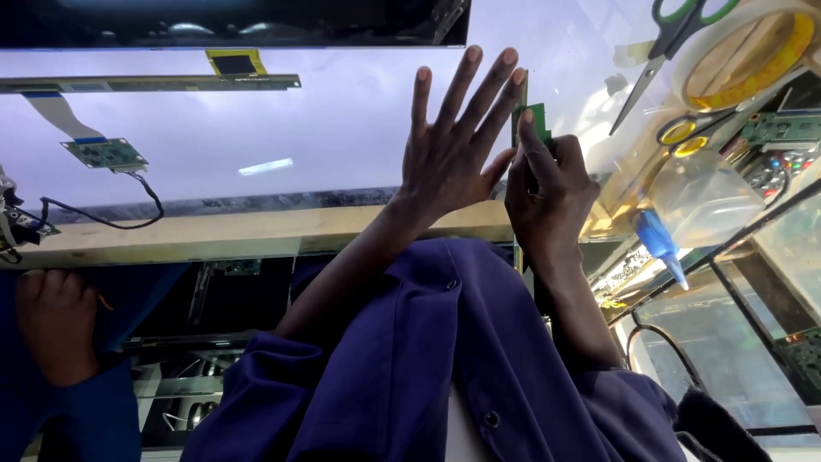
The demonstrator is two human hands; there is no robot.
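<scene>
Nearest to us: purple sleeves (410, 359), both forearms rising from them toward the panel.

Left hand (449, 150): fingers (466, 77) spread wide and straight, palm flat against the pale glowing display panel (325, 128); it grips nothing.

Right hand (547, 192): fingers curled closed, thumb and forefinger pinching a narrow green circuit strip (535, 120). The strip stands just beside the left hand's little finger, at the panel's right-hand part, its top end showing above the fingertips.

Wooden bench edge (214, 231): runs across under both wrists; we see a dark shelf space beneath it.

Open room: the panel surface left of our left hand lies bare as far as the small green board (104, 154) with its white ribbon cable (56, 115) and black wire (103, 218). A long metal strip (150, 83) with a yellow-framed tab (234, 62) lies along the far edge.

Crowding on the right: clear plastic bottle with blue nozzle (684, 214) just beside our right wrist; beyond it yellow-handled scissors (684, 133), a roll of tape (748, 56), green-handled scissors (676, 38) and a green circuit board (782, 128).

Lower left: another person's hand (56, 321) in a blue sleeve, well apart from ours.

Farthest: dark frame (231, 21) above the panel.
</scene>
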